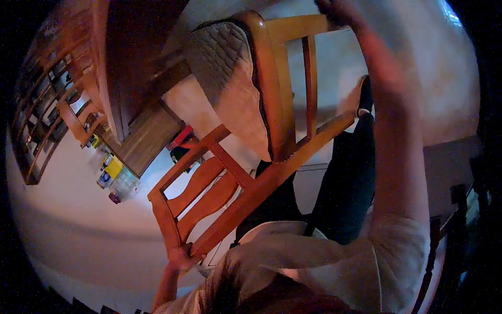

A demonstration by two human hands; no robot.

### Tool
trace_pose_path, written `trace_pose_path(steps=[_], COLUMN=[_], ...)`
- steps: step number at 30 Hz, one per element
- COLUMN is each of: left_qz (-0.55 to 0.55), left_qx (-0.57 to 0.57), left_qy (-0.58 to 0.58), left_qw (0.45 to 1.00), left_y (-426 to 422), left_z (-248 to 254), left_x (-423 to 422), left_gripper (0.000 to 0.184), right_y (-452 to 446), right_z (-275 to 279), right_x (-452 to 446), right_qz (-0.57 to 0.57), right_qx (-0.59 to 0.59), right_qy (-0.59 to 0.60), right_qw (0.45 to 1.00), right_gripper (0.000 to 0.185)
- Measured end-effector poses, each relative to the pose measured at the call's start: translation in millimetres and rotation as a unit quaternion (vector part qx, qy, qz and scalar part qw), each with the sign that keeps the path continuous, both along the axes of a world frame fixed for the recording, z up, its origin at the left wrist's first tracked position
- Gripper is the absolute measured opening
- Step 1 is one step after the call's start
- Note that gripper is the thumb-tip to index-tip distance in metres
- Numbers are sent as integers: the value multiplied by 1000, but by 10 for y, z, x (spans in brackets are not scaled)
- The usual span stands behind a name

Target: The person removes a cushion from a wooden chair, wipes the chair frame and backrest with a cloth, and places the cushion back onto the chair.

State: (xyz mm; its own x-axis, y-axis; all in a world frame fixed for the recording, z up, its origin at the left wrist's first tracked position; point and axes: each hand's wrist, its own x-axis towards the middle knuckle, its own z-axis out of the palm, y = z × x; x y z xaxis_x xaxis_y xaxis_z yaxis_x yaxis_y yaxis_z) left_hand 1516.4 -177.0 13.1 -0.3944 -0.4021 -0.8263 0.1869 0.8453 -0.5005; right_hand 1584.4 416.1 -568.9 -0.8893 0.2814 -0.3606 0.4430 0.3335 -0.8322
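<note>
A wooden chair (285,104) is held tilted across the front of my body, its slatted back (204,191) toward the lower left and its legs toward the upper right. A quilted pad (225,52) covers its seat. My left hand (181,257) is closed around the top corner of the chair's back. At the upper edge of the view, my right hand (337,11) grips the chair near the end of a leg; its fingers are dark and partly blurred.
A dark wooden table (138,57) stands at the upper left, with other wooden chairs (78,120) beyond it. Bottles and packets (117,175) cluster beside a wooden surface (149,136). A red and black item (183,141) lies near the chair's back. My foot (364,97) is at the right.
</note>
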Motion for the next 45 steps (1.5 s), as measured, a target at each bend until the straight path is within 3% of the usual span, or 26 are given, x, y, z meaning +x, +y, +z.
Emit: trace_pose_path(steps=[1,2,3,4,5,7,8,10,13,14,19,20,22,23,25,26,27,28,30,34,36,38,39,41,45], left_qz=[200,204,-2,-207,-203,-126,-124,-232,-224,-218,-193,-187,-200,-195,-171,-164,-161,-158,-154,-181,-182,-104,-115,-110,-104], left_qx=[69,72,30,-16,-16,14,17,6,-34,-29,47,50,63,68,44,50,56,62,86,99,100,198,203,210,244], left_qy=[117,116,3,-107,-102,-17,-12,-81,-105,-100,-113,-110,-107,-105,-131,-129,-138,-149,-152,-195,-212,-220,-230,-228,-248], left_qw=[970,969,1000,972,974,992,992,969,968,970,973,975,972,973,976,977,976,974,973,959,955,950,945,944,932], left_y=[-282,21,644,983,906,668,658,946,1292,1306,1283,1243,1211,1209,1289,1272,1222,1182,1098,963,923,839,869,878,791], left_z=[34,-47,-156,-190,-151,-131,-129,-193,-235,-244,-233,-232,-285,-292,-275,-280,-285,-279,-273,-339,-353,-367,-375,-361,-457], left_x=[13,23,16,32,70,101,100,116,99,102,133,144,163,146,129,120,97,85,80,-5,-37,-59,-92,-94,-157], left_gripper=[53,53,55,57,57,60,60,61,60,60,60,60,61,61,63,63,64,65,66,66,66,67,67,67,67], right_y=[-20,-53,-89,-21,-53,-126,-161,-258,-342,-346,-410,-495,-599,-622,-640,-698,-799,-907,-1273,-2357,-2856,-3309,-3491,-3878,-4205], right_z=[-19,2,93,704,916,1232,1337,1537,1808,1849,1692,1674,1673,1725,1899,2004,2091,2179,2252,2480,2947,3276,3389,3602,3986], right_x=[-3,-40,-113,-148,-301,-575,-694,-903,-1199,-1261,-1333,-1260,-965,-826,-542,-410,-260,-94,317,1064,1277,1381,1393,1472,1419], right_qz=[-38,-82,-118,-173,-168,-242,-238,-95,123,130,224,229,96,101,6,13,-138,-282,-297,-313,-345,-349,-362,-351,-360], right_qx=[-3,-21,-34,-161,-162,-183,-181,-113,3,8,258,261,465,468,369,373,226,69,30,-61,-145,-136,-128,-127,-90], right_qy=[37,76,116,44,49,264,269,220,139,143,-21,-18,165,168,163,166,164,152,42,10,2,-64,-68,54,36], right_qw=[999,994,986,971,971,916,916,964,983,981,940,938,865,862,915,913,950,945,953,948,927,925,921,926,928], right_gripper=[55,56,56,61,61,62,62,57,49,49,63,63,32,32,30,30,32,33,40,47,43,40,40,32,30])
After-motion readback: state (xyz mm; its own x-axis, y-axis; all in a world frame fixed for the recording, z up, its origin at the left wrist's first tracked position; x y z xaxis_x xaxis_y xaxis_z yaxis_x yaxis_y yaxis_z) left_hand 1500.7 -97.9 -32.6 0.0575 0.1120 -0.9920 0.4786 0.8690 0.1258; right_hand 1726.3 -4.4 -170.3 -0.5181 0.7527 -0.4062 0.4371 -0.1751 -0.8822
